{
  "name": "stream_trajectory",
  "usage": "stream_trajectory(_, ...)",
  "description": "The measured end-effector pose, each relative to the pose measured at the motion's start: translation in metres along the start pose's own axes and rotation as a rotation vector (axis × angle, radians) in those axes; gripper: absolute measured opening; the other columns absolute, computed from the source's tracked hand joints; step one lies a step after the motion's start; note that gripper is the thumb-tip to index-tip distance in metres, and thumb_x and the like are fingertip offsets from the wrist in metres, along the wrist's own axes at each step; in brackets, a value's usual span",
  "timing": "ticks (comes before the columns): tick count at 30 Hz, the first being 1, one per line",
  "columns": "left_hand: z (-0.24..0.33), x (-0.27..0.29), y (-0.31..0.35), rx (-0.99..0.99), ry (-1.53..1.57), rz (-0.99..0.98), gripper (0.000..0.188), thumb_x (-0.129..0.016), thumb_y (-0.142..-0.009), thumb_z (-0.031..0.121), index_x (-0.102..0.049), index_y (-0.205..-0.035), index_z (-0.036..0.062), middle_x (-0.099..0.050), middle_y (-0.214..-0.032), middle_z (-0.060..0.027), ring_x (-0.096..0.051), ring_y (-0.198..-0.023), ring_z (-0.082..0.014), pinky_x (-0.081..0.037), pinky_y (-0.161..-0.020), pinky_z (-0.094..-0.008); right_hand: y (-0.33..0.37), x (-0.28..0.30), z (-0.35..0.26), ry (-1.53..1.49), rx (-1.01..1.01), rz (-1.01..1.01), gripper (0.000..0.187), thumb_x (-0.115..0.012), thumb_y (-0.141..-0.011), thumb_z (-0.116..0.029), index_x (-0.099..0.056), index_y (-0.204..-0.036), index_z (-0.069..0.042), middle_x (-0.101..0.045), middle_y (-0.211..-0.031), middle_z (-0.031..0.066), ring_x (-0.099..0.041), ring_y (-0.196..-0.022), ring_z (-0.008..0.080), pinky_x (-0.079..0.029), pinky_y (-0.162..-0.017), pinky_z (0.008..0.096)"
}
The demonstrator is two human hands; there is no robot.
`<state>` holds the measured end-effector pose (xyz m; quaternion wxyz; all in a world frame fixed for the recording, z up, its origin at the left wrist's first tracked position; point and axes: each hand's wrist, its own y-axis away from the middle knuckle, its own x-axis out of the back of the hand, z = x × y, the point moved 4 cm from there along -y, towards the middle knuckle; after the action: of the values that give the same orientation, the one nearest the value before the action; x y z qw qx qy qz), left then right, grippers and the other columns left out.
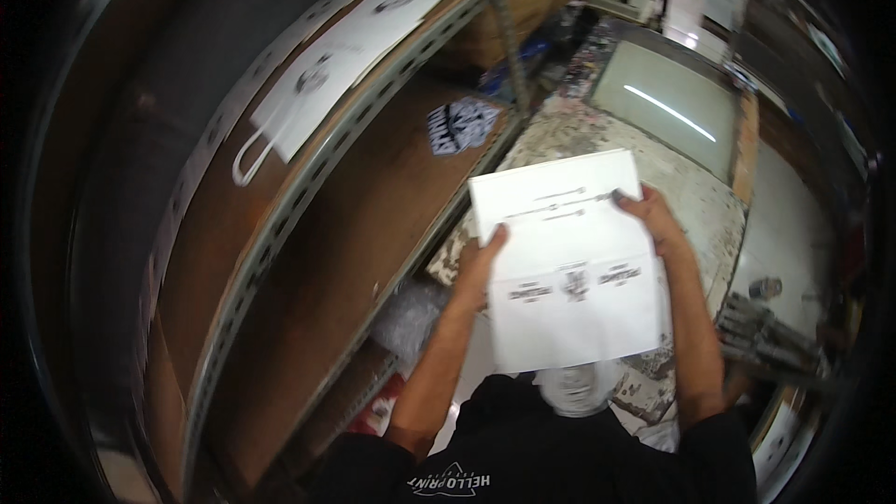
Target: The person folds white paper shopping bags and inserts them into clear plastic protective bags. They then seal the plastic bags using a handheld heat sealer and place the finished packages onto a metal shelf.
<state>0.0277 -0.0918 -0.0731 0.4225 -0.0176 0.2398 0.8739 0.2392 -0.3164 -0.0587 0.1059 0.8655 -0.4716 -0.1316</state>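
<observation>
A flat white paper item [569,243] with dark printing is held out in front of me by both hands. It looks like a folded bag or a small stack of sheets; I cannot tell which. A crease runs across its middle. My left hand [483,266] is closed on its left edge, thumb on top. My right hand [651,217] grips the upper right edge, also with the thumb on the printed face. The fingers beneath are hidden. Below its near edge shows a round whitish container [571,390], partly covered.
On the left, a metal-framed shelf [308,154] carries white printed paper bags [350,42], one with a white handle. Printed stickers [462,124] lie on the lower board. A paint-stained worktable [551,140] stands ahead, bearing a framed screen [667,103]. Clear plastic [408,317] bulges beside my left forearm.
</observation>
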Motion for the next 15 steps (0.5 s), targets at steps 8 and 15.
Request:
stream_trajectory(8, -0.134, -0.080, 0.047, 0.051, 0.262, 0.223, 0.066, -0.073, -0.086, 0.048, -0.058, -0.123, -0.0061, -0.067, -0.110, -0.0170, -0.066, -0.098, -0.0258, -0.052, -0.087, -0.0352, -0.044, 0.057, 0.001, 0.568, -0.149, -0.338, 0.064, -0.072, -0.088, -0.035, -0.052, -0.130, 0.010, -0.067, -0.113, 0.0174, -0.067, -0.094, 0.0220, -0.056, -0.080, 0.0342)
stream_trajectory(15, -0.213, -0.084, 0.065, 0.215, 0.096, 0.257, 0.073, -0.070, -0.082, 0.061, -0.067, -0.106, -0.0080, -0.071, -0.094, -0.0197, -0.070, -0.086, -0.0284, -0.055, -0.076, -0.0363, -0.063, 0.091, 0.101, 0.563, -0.313, -0.480, 0.055, -0.068, -0.092, -0.031, -0.055, -0.128, 0.008, -0.069, -0.111, 0.0144, -0.067, -0.092, 0.0213, -0.055, -0.082, 0.0349)
